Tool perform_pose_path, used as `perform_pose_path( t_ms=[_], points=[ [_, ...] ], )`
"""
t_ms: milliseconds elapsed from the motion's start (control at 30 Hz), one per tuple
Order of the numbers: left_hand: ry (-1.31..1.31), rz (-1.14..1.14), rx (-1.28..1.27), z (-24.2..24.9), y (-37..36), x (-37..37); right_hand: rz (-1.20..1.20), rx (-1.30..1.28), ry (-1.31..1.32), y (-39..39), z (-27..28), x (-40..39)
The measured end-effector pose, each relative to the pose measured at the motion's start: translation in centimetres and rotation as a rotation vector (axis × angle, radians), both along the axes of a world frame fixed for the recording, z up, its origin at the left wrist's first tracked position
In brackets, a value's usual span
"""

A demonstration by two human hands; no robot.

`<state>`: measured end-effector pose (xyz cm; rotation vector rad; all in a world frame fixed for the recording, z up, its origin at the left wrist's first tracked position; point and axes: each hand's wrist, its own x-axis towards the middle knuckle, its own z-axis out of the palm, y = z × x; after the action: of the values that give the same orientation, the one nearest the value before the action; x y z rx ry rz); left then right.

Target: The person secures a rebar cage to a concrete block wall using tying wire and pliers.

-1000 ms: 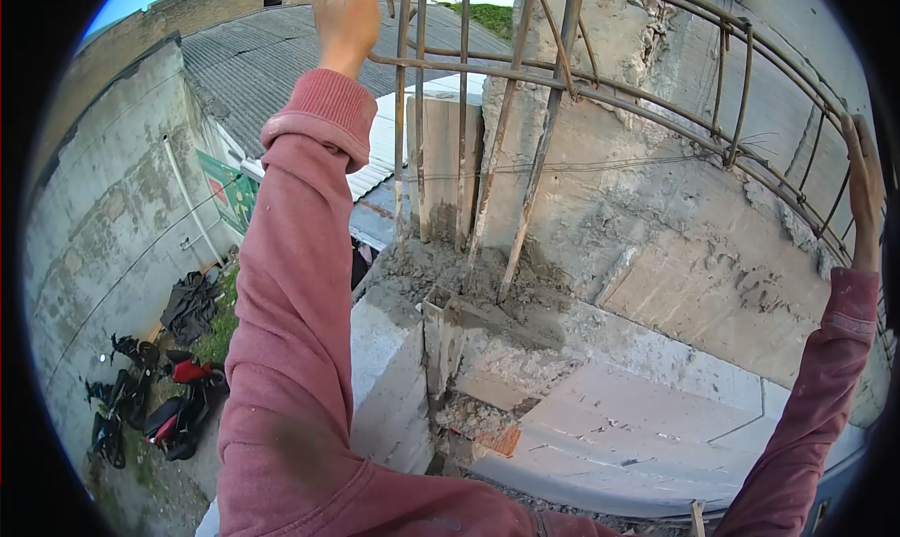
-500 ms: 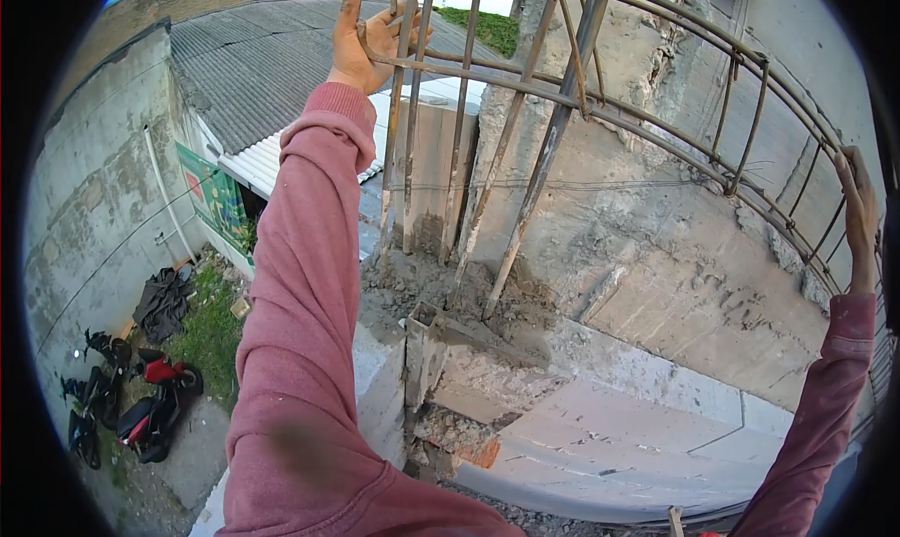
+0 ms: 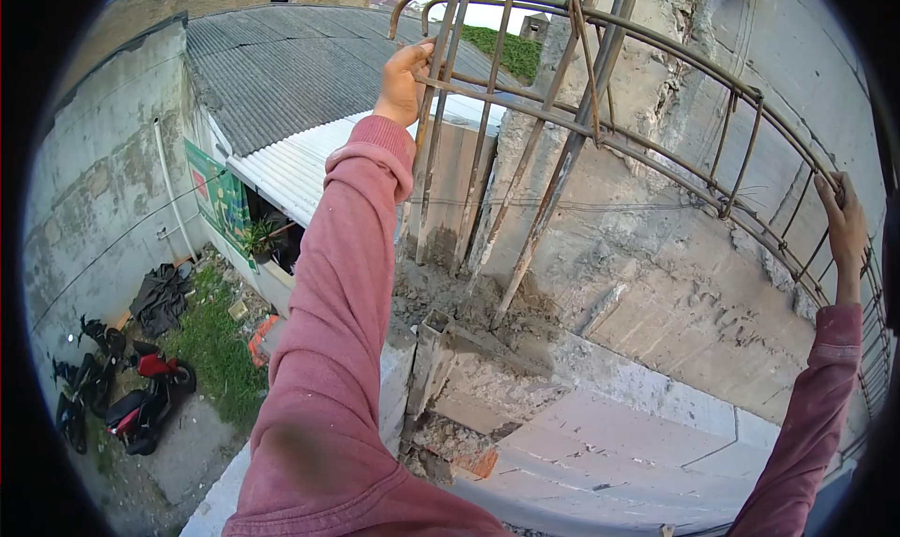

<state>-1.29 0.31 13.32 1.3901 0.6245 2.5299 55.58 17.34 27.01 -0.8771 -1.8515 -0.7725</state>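
A long rebar cage (image 3: 694, 157) of curved bars and square ties runs from the upper middle to the right edge, crossing several upright bars (image 3: 553, 190). My left hand (image 3: 405, 82) is closed at the cage's left end, its fingers wrapped on the bars just below the hooked ends. At the far right my right hand (image 3: 846, 223) has its fingers over the cage's top bar, gripping it. The upright bars stand in rough grey mortar (image 3: 506, 303) on top of the wall.
Left of the wall, far below, are parked motorbikes (image 3: 150, 396), a dark cloth (image 3: 161, 298) and grass. A corrugated roof (image 3: 300, 68) lies beyond. A concrete wall (image 3: 656, 284) slants on the right. A square hollow post (image 3: 433, 335) stands beside the mortar.
My left hand was open with spread fingers at the cage's end; it has closed on the bars. The cage's hooked left end has shifted right in view, and my right hand appears slightly further left.
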Motion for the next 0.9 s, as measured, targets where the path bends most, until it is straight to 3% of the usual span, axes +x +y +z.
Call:
perform_pose_path(
  t_ms=[333,467,567,667,767,833,867,900],
  points=[
    [0.073,-0.013,-0.055,-0.4,-0.4,-0.2,-0.104,0.069,0.041,0.5,-0.4,-0.2],
    [0.098,-0.381,0.069,-1.3,-1.4,-0.4,-0.112,0.075,0.048,1.3,-0.4,0.1],
    [0.146,-0.001,-0.128,-0.1,-1.3,-0.1,-0.163,0.057,0.041,0.7,-0.4,-0.2],
    [0.125,0.026,-0.075,-0.4,-0.8,0.1,-0.248,0.040,0.050,0.2,-0.6,-0.4],
    [0.048,0.254,-0.095,-0.4,-0.5,1.0,-0.178,0.210,0.094,2.8,-1.1,1.1],
    [0.062,0.575,-0.096,-0.6,-0.5,0.6,-0.047,0.416,0.127,4.2,-1.7,1.5],
    [0.083,0.709,-0.058,-0.5,-0.5,0.6,-0.146,0.155,0.130,3.0,-1.6,1.5],
    [0.109,0.845,-0.018,-0.4,-0.4,0.7,-0.138,0.250,0.075,3.6,-1.6,2.4]
  ],
)
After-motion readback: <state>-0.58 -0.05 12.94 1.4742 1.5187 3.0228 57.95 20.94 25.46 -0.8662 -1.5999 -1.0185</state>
